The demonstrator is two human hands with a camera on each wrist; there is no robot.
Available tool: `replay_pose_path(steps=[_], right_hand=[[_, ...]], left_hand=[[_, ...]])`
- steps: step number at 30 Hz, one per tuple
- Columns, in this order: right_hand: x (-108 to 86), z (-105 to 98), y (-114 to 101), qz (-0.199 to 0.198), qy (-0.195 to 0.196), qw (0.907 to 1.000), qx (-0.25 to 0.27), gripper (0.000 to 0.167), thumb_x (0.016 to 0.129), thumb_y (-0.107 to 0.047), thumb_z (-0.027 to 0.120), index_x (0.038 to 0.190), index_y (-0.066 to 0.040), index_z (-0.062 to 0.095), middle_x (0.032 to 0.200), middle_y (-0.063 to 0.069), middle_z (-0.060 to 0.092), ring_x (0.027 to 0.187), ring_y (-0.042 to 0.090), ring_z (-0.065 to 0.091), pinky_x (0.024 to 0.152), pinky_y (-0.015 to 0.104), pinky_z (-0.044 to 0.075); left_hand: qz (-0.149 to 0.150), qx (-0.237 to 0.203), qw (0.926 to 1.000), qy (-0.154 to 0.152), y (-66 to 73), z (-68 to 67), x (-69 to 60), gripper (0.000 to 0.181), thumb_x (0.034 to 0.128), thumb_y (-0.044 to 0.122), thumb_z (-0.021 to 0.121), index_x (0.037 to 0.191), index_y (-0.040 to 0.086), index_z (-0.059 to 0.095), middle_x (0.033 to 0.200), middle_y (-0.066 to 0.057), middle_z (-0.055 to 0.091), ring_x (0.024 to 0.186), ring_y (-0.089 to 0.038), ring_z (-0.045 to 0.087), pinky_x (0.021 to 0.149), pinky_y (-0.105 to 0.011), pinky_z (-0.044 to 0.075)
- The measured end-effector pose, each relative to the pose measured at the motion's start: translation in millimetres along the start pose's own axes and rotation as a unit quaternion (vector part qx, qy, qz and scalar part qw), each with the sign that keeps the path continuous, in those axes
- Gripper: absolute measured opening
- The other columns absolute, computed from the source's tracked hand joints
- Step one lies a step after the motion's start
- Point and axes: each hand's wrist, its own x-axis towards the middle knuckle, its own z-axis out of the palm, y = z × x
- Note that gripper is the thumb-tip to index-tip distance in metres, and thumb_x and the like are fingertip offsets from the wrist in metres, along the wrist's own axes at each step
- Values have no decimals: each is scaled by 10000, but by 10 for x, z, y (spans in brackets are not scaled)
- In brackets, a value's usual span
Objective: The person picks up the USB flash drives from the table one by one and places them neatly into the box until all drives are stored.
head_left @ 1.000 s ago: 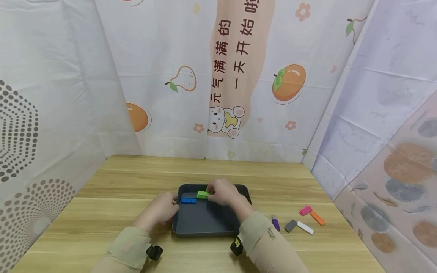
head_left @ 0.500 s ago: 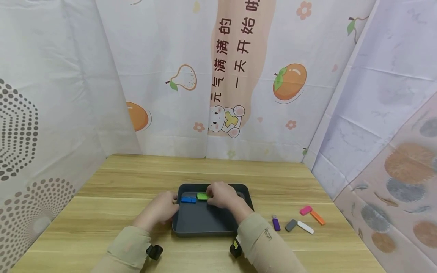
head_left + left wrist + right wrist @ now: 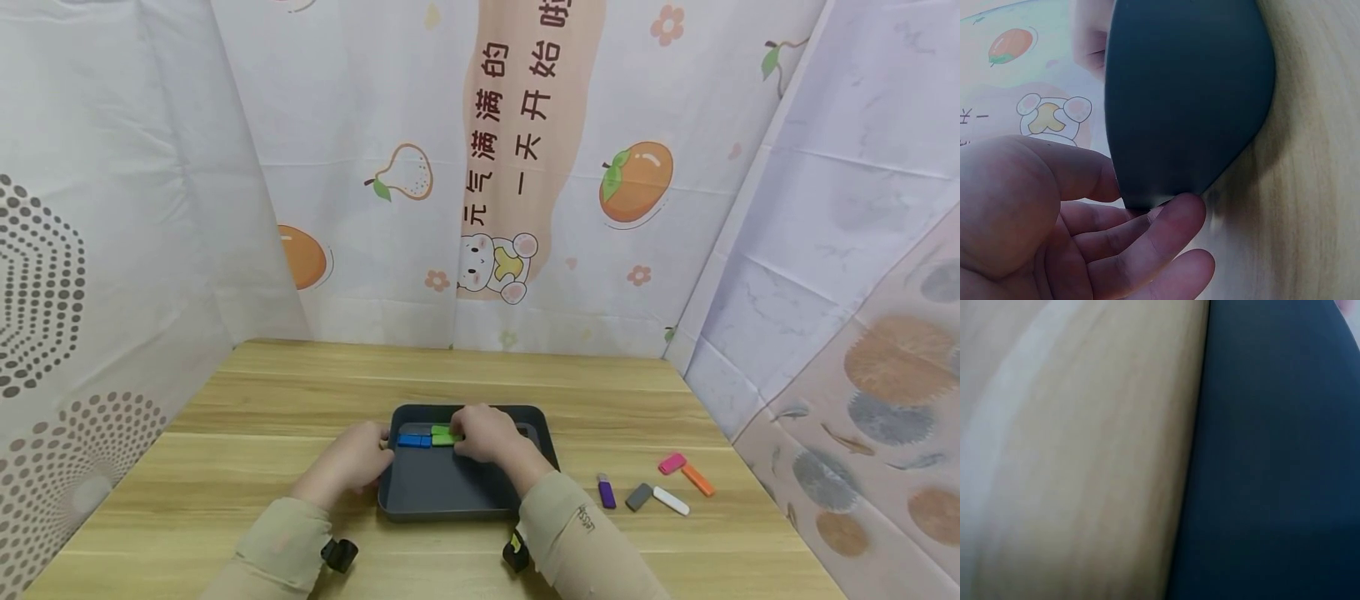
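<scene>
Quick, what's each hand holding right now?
Left hand: holding the gray tray by its left edge.
Right hand: at the green pieces; can't tell if it's gripping one.

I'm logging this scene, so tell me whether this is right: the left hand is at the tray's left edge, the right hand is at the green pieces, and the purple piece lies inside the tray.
Not quite: the purple piece lies on the table, to the right of the tray, as the head view shows.
</scene>
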Motion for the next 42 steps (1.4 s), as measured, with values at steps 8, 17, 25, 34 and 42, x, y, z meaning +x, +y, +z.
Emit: replay_pose_path(steps=[8,17,25,34,42], right_hand=[[-21,14,-17,-89,24,10000,-10,204,881,-220,771,1084,-196,769,1003,-59,672,792,97,580,716,340,540],[-36,16,-12,-89,19,10000,-10,208,887,-225,762,1095,-208,765,1022,-57,663,829,106,599,725,346,544],[-15,22,-4,-87,22,10000,-8,192,880,-228,766,1072,-209,763,992,-67,666,800,93,583,713,337,539],[-33,-20,14,-72,-9,9999,81,192,900,-251,762,1090,-225,761,1004,-73,688,862,99,633,727,337,551],[-77,-193,14,-227,149,9994,235,220,910,-275,744,1105,-174,754,1037,-47,722,878,111,648,772,348,561]], left_hand=[[-6,7,10000,8,-1,2,-2,442,944,38,567,1373,-68,582,907,-114,672,497,-226,606,418,-325,518],[15,-25,10000,-5,-1,5,-1,447,950,37,563,1382,-76,570,880,-102,663,499,-225,595,424,-331,527],[-15,-57,10000,9,-2,9,-1,446,946,34,562,1377,-77,573,854,-97,654,505,-228,598,428,-336,530],[-15,-33,10000,17,7,5,-9,444,947,34,567,1379,-72,574,916,-118,670,504,-227,607,427,-334,525],[-6,-36,10000,29,6,4,-5,443,945,33,567,1373,-83,573,980,-136,679,515,-221,613,423,-330,520]])
